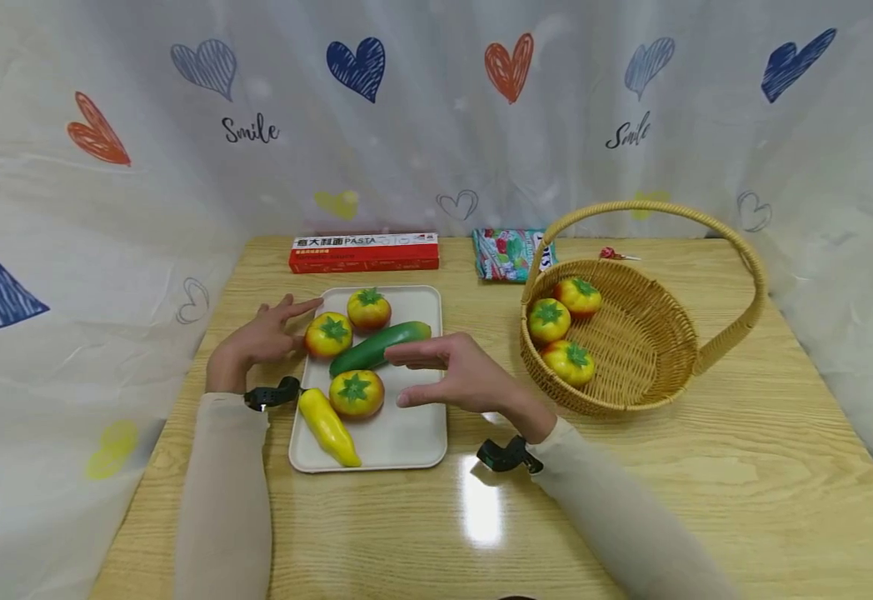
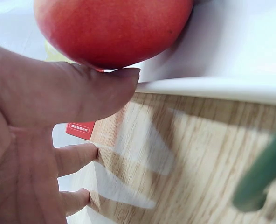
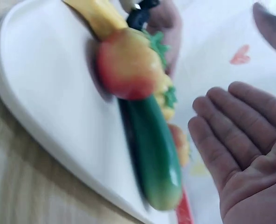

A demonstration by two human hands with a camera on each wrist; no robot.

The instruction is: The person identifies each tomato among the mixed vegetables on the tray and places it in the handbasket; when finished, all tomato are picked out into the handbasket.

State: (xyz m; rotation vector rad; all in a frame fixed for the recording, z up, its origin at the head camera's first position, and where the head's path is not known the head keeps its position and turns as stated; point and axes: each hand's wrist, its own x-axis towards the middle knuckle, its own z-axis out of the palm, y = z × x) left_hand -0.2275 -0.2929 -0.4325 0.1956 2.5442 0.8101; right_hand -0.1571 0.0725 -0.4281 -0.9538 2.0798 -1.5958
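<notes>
A white tray (image 1: 410, 433) holds a green cucumber-like vegetable (image 1: 365, 356), a yellow pepper (image 1: 329, 427) and three red-yellow tomatoes with green leafy tops, one of them a front tomato (image 1: 356, 394). At the tray's left edge is my left hand (image 1: 266, 335), fingers spread, its thumb beside the left tomato (image 1: 328, 335); in the left wrist view the thumb lies against the underside of a tomato (image 2: 114, 32). Over the tray's right side hovers my right hand (image 1: 466, 372), fingers straight, thumb apart, nothing between them. The right wrist view shows its bare palm (image 3: 254, 182).
To the right stands a wicker basket (image 1: 676, 350) with a tall handle and three tomatoes (image 1: 549, 321) inside. Behind the tray lie a red pasta box (image 1: 364, 258), a teal candy bag (image 1: 507, 254) and a small wrapped lollipop (image 1: 611, 253). A printed curtain (image 1: 421, 125) surrounds the wooden table (image 1: 376, 533).
</notes>
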